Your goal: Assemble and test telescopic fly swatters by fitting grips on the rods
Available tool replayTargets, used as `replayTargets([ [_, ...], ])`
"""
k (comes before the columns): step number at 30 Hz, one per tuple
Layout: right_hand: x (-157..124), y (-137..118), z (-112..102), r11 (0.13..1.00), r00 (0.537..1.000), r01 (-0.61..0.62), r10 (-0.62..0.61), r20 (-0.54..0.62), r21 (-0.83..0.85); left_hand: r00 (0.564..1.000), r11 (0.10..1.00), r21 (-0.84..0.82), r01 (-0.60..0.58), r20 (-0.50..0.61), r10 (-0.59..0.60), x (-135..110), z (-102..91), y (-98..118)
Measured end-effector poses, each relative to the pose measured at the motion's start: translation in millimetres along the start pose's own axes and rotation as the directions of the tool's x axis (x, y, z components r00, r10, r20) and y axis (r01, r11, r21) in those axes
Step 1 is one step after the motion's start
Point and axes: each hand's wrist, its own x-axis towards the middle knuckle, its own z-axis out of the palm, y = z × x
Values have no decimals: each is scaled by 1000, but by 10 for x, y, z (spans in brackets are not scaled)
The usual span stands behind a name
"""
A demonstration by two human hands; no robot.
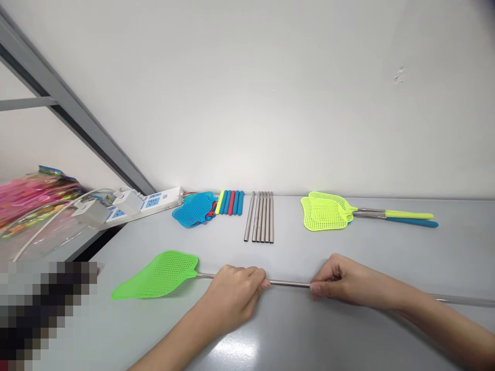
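A green fly swatter head lies on the grey table, joined to a thin metal rod that runs off to the right. My left hand is closed round the rod near the head. My right hand pinches the same rod a little further right. Behind my right forearm the rod carries on toward the right edge.
Along the back wall lie blue swatter heads, several coloured handle grips, several metal rods and assembled yellow swatters. A power strip with plugs and pink packaging sit at the left.
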Motion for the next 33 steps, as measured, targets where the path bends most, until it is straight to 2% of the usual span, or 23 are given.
replayTargets([
  [10,10,-65,67,999,1000,-11,11,-6,32,996,994,-75,77,-38,-80,-32,-9,119],
  [18,23,-85,75,998,998,-56,56,-39,1,995,989,-122,77,-46,-84,-7,28,182],
  [22,31,-85,70,999,999,-42,42,-30,4,992,987,-122,104,-65,-112,8,52,211],
  [25,26,-80,74,998,999,-50,51,-18,37,988,985,-124,121,-80,-131,19,57,201],
  [31,15,-54,72,984,990,-132,136,-25,119,996,987,-155,37,-74,-49,39,-2,81],
  [33,11,-50,63,979,988,-151,155,-21,135,996,984,-168,51,-67,-63,42,-41,30],
])
